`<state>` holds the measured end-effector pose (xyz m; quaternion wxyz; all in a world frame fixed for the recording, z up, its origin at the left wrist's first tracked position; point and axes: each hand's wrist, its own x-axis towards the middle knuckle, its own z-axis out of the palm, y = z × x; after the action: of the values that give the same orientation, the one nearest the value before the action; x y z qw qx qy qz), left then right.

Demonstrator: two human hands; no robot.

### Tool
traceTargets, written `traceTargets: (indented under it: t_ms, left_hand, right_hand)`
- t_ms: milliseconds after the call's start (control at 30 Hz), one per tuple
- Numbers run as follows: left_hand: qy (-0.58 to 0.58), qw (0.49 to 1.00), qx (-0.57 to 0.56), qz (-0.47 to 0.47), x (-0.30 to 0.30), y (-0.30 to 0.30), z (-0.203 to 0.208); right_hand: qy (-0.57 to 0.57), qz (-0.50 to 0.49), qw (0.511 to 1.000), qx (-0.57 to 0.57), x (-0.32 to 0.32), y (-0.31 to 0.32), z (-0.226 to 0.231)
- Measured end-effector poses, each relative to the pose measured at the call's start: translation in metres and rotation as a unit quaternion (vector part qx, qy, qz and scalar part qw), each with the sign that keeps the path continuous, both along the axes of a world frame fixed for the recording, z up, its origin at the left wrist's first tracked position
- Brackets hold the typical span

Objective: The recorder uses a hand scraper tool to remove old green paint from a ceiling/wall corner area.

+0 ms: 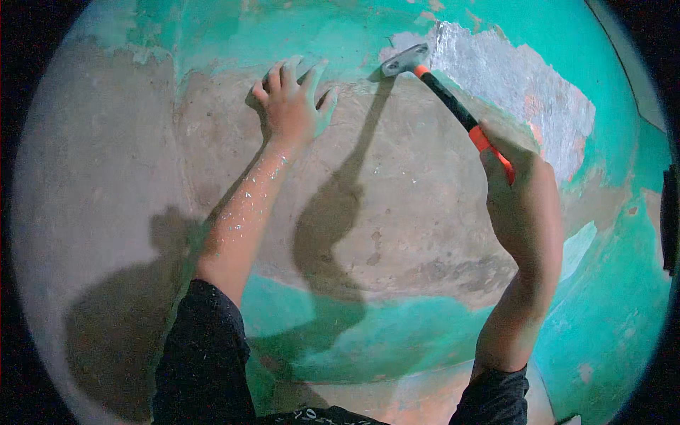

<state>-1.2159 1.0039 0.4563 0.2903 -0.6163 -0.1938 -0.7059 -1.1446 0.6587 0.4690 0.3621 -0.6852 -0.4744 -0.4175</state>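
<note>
My right hand (517, 156) is wrapped round the handle of a scraper (455, 105) with a black and orange grip. The scraper's metal head (405, 61) lies at the wall, by the border between green paint and a pale bared patch. Spread against the wall, my left hand (292, 106) is open and holds nothing. Its fingertips reach the lower edge of the green paint, with bare brown plaster under the palm. Small flakes of paint cling to my left forearm (244, 205).
The wall carries green paint (283, 28) above, a broad band of bare brown plaster (418, 212) in the middle, and green paint (397, 333) again below. At the upper right is a whitish grey patch (496, 64). Shadows of my arms fall on the plaster.
</note>
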Motion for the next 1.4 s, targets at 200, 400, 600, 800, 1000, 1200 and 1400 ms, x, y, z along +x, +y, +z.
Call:
traceTargets:
  t_ms: [200,400,600,800,1000,1200,1400]
  left_hand:
    - [-0.004,1.000,-0.001,0.014,-0.004,0.002,0.001]
    - [0.002,1.000,0.007,0.001,0.000,0.001,-0.002]
    - [0.013,1.000,0.018,-0.021,-0.001,0.002,-0.001]
    - [0.020,1.000,0.009,0.012,-0.002,0.003,-0.005]
    - [0.018,0.999,0.027,0.003,-0.004,0.003,-0.005]
    - [0.032,0.999,0.024,0.008,-0.008,-0.001,-0.004]
    - [0.034,0.999,0.022,0.001,-0.007,0.000,-0.007]
  right_hand:
    - [0.014,-0.021,1.000,-0.001,-0.006,-0.006,-0.003]
    - [0.014,-0.074,0.997,-0.018,0.001,-0.007,-0.002]
    - [-0.016,-0.063,0.998,-0.006,0.001,-0.005,-0.002]
    - [0.034,-0.068,0.997,-0.018,-0.003,0.002,-0.001]
    - [0.032,-0.065,0.997,-0.016,0.000,-0.008,0.005]
    - [-0.028,-0.059,0.998,0.015,-0.001,0.002,0.006]
    - [-0.013,-0.073,0.997,-0.031,-0.005,-0.007,0.003]
